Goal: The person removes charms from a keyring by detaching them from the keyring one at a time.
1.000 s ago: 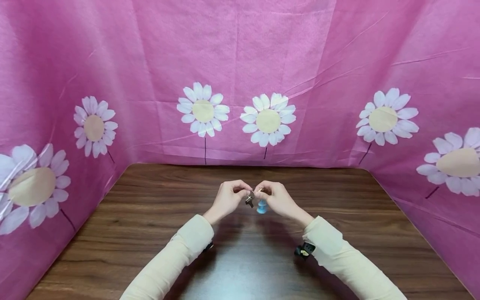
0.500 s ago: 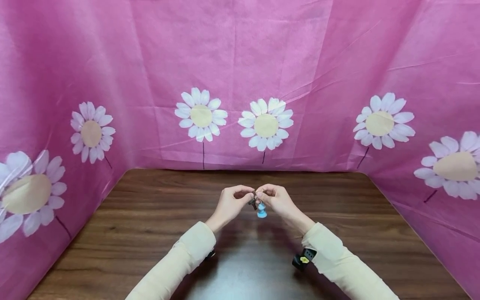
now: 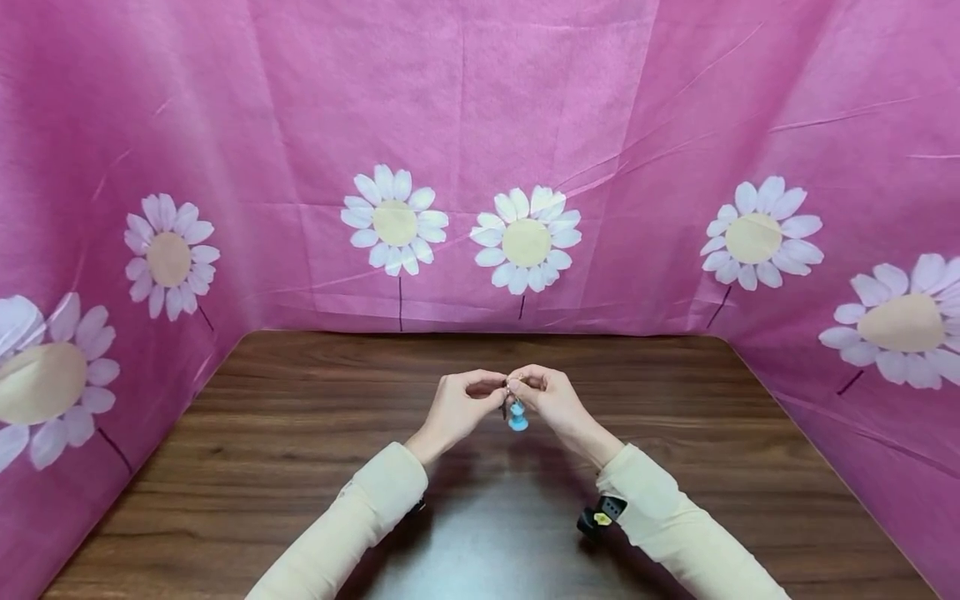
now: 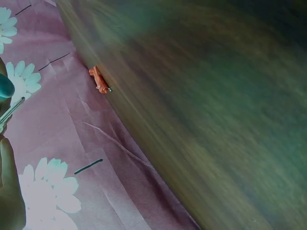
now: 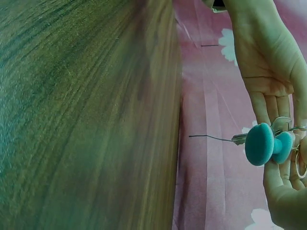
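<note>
Both hands meet over the middle of the table. My left hand [image 3: 459, 410] pinches a key [image 5: 239, 139], mostly hidden by fingers in the head view, with its blade showing in the right wrist view. My right hand [image 3: 558, 404] pinches a metal key ring [image 5: 301, 165] between thumb and fingers. Below the right fingers dangles a blue spool-shaped charm [image 3: 517, 417], with a wide round disc at its end. The fingertips of the two hands touch or nearly touch. Whether the key is threaded on the ring cannot be made out.
A small orange object [image 4: 99, 80] lies at the table's edge in the left wrist view. The brown wooden table [image 3: 480, 533] is bordered by a pink curtain [image 3: 300, 125] printed with daisies. A black wrist device [image 3: 600, 517] sits below the right sleeve.
The hands have drawn slightly closer together at the fingertips. The dark key, which hung visibly below the left fingers, is now mostly hidden. The blue charm hangs lower and in fuller view.
</note>
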A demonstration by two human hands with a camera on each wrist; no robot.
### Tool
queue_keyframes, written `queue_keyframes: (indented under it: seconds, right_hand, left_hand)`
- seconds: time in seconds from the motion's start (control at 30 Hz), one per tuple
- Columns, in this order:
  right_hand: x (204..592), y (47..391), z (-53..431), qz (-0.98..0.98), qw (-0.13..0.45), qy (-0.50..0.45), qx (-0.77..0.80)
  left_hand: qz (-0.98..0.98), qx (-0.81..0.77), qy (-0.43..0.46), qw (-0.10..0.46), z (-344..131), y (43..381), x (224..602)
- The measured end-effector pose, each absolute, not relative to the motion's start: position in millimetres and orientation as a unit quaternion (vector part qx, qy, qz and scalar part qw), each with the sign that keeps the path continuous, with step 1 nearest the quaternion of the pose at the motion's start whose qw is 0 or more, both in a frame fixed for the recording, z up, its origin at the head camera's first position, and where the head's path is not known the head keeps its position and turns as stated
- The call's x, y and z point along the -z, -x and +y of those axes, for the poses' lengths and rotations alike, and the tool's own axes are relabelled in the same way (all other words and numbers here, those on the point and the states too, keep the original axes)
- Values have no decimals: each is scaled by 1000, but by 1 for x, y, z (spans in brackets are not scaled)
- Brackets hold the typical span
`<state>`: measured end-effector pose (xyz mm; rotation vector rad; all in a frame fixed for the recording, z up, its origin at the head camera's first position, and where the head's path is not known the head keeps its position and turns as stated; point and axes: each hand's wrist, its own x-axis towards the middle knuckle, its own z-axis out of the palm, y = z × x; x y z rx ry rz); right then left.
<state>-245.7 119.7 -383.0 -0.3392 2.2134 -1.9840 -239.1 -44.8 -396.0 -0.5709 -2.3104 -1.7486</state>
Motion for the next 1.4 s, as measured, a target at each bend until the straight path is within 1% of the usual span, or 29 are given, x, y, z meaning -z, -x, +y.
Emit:
queue_keyframes:
  seconds: [0.23, 0.57, 0.7, 0.9, 1.1, 1.17, 1.33, 1.4]
  right_hand:
    - [380, 244, 122, 738, 61, 110, 663]
    - [379, 243, 119, 733, 39, 99, 672]
    - [378, 243, 119, 736, 23, 111, 667]
    - [376, 241, 119, 771, -11, 153, 618]
    - [371, 241, 122, 796, -31, 182, 576]
    - [370, 240, 123, 816, -54, 195, 542]
    - [370, 240, 123, 854, -140, 239, 441]
    - [369, 240, 123, 858, -159, 250, 419]
  left_hand:
    - [-788, 581, 186, 82, -43, 235, 389]
    - [-792, 571, 196, 88, -42, 238, 386]
    - [-787, 568, 213, 112, -42, 238, 387]
    - [-789, 539, 244, 164, -43, 236, 388]
    - [-811, 491, 258, 184, -44, 237, 388]
    - [-815, 482, 263, 184, -44, 238, 387]
    - [-828, 461, 262, 184, -44, 238, 387]
    - [-836, 442, 263, 192, -44, 238, 387]
